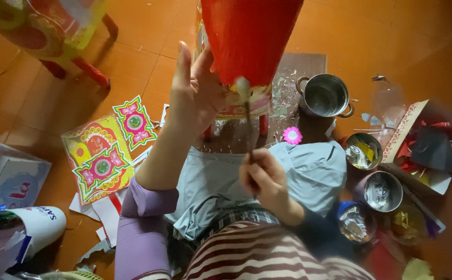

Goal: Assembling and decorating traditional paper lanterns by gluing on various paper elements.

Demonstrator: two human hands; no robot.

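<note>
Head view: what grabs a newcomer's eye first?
The big red paper cone at top centre, steadied from its left side by the left hand. Just below it, the right hand holds a thin brush with its tip at the cone's lower rim. Next come the bright patterned paper cutouts on the orange floor to the left and the steel pot to the right.

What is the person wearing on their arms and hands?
The left arm has a light purple sleeve pushed up to about the elbow. The right arm has a dark sleeve reaching the wrist. The left hand and right hand are bare: no gloves, rings or watch show.
</note>
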